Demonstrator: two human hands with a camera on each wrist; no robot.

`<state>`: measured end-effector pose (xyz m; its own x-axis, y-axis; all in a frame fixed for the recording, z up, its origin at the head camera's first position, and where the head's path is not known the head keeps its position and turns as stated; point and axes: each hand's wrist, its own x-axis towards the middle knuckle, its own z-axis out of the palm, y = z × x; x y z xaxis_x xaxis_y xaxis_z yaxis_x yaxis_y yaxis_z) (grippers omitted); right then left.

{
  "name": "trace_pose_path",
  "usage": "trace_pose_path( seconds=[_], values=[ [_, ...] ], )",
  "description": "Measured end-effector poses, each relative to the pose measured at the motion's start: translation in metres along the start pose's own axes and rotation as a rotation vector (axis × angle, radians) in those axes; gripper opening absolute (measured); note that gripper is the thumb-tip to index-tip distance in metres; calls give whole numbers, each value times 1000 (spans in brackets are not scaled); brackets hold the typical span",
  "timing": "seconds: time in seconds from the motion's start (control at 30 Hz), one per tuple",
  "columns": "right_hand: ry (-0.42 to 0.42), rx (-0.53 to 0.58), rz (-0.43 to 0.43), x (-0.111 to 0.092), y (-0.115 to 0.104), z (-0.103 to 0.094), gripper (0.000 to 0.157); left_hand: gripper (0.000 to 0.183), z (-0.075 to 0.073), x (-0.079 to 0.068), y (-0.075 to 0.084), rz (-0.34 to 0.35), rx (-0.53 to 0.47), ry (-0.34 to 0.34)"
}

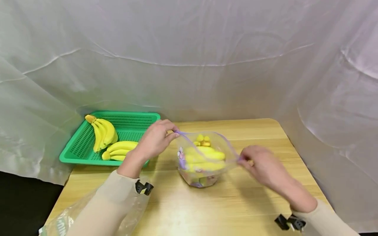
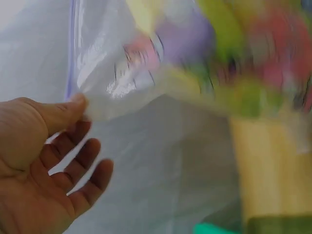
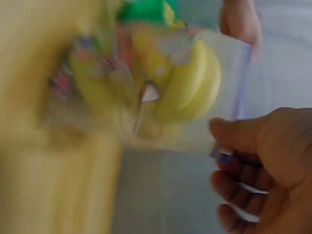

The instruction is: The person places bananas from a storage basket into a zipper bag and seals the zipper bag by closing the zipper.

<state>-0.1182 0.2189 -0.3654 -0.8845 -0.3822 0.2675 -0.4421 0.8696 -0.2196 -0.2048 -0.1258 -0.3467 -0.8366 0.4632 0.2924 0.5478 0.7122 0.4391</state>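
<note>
A clear zip bag [image 1: 199, 183] with a purple zip edge and printed cartoon figures hangs between my two hands over the table. Its mouth is spread open in the head view, and yellow bananas [image 1: 205, 159] show inside. My left hand [image 1: 156, 137] pinches the left corner of the zip edge between thumb and forefinger. At the opposite corner my right hand [image 1: 262, 165] pinches the edge, blurred in the head view. In the right wrist view the bananas [image 3: 187, 90] press against the bag's printed side, near the right thumb.
A green basket [image 1: 66, 154] at the back left holds two bunches of bananas [image 1: 103, 132]. A crumpled clear plastic package [image 1: 133, 216] lies under my left forearm at the table's front. Grey sheeting [image 1: 189, 82] closes off the back and sides of the wooden table [image 1: 189, 216].
</note>
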Motion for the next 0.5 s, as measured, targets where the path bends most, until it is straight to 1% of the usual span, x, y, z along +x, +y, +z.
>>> trace_pose_path(
  seconds=[0.07,0.13,0.2,0.27,0.37,0.5],
  values=[
    [87,-40,-45,5,11,-10,11,11,-11,-4,2,44,72,22],
    [129,-96,-88,10,19,-20,12,10,-20,-8,5,88,135,23],
    [120,-123,-143,11,23,-26,12,10,-24,-14,8,129,179,4],
    [97,-122,-178,11,24,-27,12,10,-26,-21,9,151,210,-18],
    [77,-97,-203,10,23,-21,11,9,-23,-34,6,130,234,-31],
    [48,-86,-224,11,21,-7,11,6,-16,-49,-1,95,265,-40]
  ],
)
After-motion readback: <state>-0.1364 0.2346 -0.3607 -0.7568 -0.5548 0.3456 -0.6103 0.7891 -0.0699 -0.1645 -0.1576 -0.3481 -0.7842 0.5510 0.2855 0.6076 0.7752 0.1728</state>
